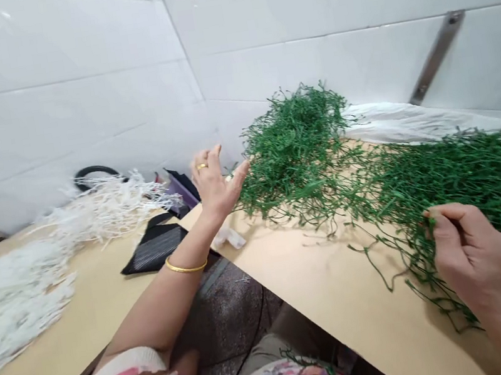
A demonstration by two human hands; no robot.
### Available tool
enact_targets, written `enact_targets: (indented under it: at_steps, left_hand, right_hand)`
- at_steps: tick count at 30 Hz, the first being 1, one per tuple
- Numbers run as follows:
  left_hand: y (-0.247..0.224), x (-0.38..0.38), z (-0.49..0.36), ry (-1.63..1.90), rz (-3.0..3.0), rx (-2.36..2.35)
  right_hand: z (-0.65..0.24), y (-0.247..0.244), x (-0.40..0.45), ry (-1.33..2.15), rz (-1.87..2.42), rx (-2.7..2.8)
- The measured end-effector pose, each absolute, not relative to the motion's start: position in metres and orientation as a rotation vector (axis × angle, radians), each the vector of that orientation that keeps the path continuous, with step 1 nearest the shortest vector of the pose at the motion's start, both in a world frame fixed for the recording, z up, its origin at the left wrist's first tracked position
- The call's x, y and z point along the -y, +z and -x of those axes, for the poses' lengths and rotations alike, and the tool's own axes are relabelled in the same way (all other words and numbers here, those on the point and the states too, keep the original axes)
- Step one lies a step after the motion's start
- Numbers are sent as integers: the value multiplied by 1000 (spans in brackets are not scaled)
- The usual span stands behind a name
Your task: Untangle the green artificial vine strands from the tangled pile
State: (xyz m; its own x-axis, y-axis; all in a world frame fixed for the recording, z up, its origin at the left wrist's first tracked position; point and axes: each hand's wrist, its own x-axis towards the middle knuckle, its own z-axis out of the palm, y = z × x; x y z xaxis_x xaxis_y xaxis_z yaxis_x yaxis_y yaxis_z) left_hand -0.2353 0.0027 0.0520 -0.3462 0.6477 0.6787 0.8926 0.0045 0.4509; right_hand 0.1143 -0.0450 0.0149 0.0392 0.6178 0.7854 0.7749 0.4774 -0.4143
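Note:
My left hand (217, 183) is raised with its fingers spread and nothing in it, at the left edge of a heap of thin green stems (302, 135) with small knobbed tips. My right hand (473, 253) is closed in a pinch over a second, wider green heap (480, 170). A bit of green stem (432, 223) shows at its thumb and fingertip; how much of it is gripped is hidden. Loose stems (380, 256) spill from both heaps onto the tan tabletop (302, 274). A few more green stems (307, 362) lie on my lap.
White strands (111, 206) are heaped on the left table, with flatter white pieces (13, 307) nearer. A black pouch (155, 247) and a purple item (182, 192) sit at the corner. A clear plastic scrap (228, 237) lies nearby. White plastic sheeting (401, 119) runs along the tiled wall.

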Motion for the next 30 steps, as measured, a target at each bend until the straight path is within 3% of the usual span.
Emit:
enact_targets:
  at_steps: [5,15,25,30]
  left_hand:
    - [9,-7,277,-1003,1628,2530]
    - [-2,-60,246,-1080,2191,2411]
    - [50,-55,261,-803,2388,2357]
    - [80,-22,209,-813,2223,1775]
  right_hand:
    - [-110,6,41,-185,1192,1672]
    - [-108,3,38,-193,1170,1725]
    - [-113,14,39,-21,1218,1589]
    - [-105,34,37,39,1161,1571]
